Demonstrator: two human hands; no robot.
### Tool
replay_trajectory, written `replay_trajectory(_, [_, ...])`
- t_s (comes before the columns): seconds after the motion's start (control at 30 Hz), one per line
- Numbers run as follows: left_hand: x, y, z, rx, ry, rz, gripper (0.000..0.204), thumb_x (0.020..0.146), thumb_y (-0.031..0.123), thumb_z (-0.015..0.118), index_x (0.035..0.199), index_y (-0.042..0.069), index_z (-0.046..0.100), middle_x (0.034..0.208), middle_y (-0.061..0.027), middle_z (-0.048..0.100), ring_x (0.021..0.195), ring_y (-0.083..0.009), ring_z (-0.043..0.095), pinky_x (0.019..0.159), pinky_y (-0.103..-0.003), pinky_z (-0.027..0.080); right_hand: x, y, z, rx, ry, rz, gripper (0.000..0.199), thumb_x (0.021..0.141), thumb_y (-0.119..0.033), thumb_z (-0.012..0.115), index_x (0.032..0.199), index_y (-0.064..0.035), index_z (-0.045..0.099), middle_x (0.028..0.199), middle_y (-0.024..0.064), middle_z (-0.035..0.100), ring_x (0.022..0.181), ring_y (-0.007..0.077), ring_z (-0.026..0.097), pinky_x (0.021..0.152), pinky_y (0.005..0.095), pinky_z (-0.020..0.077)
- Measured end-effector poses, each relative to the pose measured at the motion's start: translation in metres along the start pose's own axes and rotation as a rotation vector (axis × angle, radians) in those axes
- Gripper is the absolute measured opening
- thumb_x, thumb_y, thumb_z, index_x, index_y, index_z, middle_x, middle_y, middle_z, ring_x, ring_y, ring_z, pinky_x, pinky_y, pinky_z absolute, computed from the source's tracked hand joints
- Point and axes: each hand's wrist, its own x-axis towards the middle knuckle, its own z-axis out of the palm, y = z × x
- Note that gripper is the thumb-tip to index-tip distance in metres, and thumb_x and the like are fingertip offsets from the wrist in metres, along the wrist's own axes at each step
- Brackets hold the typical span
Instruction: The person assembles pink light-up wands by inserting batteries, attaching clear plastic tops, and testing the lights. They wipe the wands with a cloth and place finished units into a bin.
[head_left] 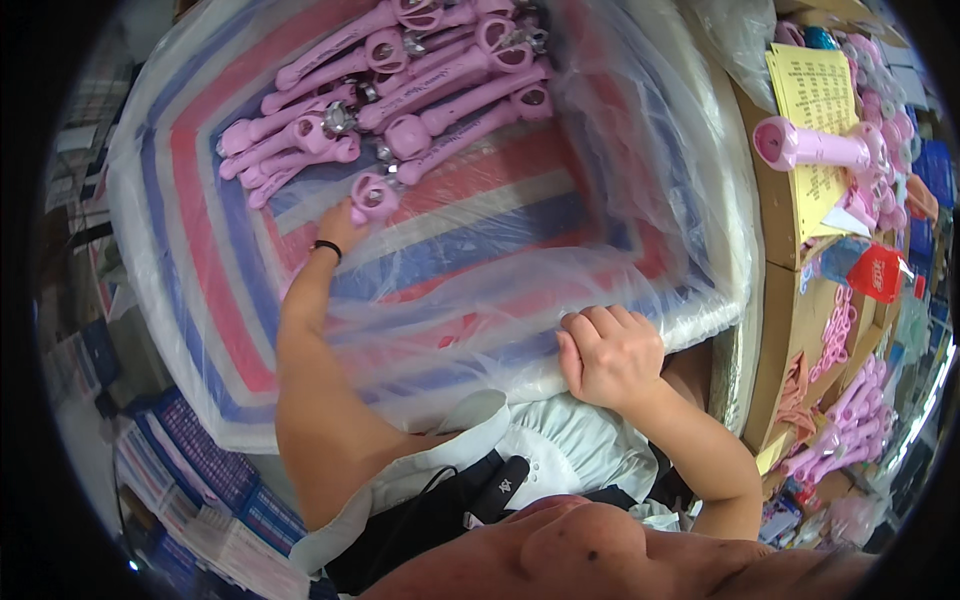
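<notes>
Deep inside the large bin (480, 225), lined with red, white and blue striped sheet under clear plastic, my left hand (343, 224) closes around a pink plastic wand (375, 195). Its rounded, hollowed head shows, while my hand covers much of the rest. Just beyond lies a pile of similar pink wands (430, 85), several with silver metal parts at their heads. My right hand (612, 352) is closed over the bin's near rim at the right, gripping the clear plastic liner (690, 322).
Cardboard boxes (775, 330) stand along the right side, with a yellow printed sheet (815, 140) and another pink wand (815, 146) on top. A red-labelled bottle (872, 272) lies nearby. More pink wands (850, 420) sit lower right. Stacked blue-and-white printed packages (200, 450) stand lower left.
</notes>
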Motion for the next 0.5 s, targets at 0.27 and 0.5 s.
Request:
replay_trajectory(0.27, [-0.066, 0.009, -0.002, -0.161, 0.131, -0.047, 0.058, 0.071, 0.033, 0.068, 0.118, 0.006, 0.046, 0.111, -0.021, 0.057, 0.1, -0.0399, 0.057, 0.083, -0.047, 0.048, -0.004, -0.001, 0.003, 0.006, 0.056, -0.031, 0.013, 0.074, -0.022, 0.064, 0.07, -0.0112, 0.059, 0.063, 0.0025, 0.052, 0.056, 0.02, 0.053, 0.051, 0.0318, 0.0404])
replay_trajectory(0.5, [-0.053, 0.086, 0.003, -0.331, 0.114, 0.41, 0.058, 0.073, 0.034, 0.066, 0.121, 0.007, 0.046, 0.109, -0.0208, 0.057, 0.098, -0.0384, 0.057, 0.081, -0.047, 0.047, -0.005, -0.002, 0.001, 0.014, 0.059, -0.036, 0.013, 0.074, -0.022, 0.063, 0.068, -0.0113, 0.058, 0.062, 0.0026, 0.051, 0.056, 0.02, 0.053, 0.051, 0.0322, 0.0405])
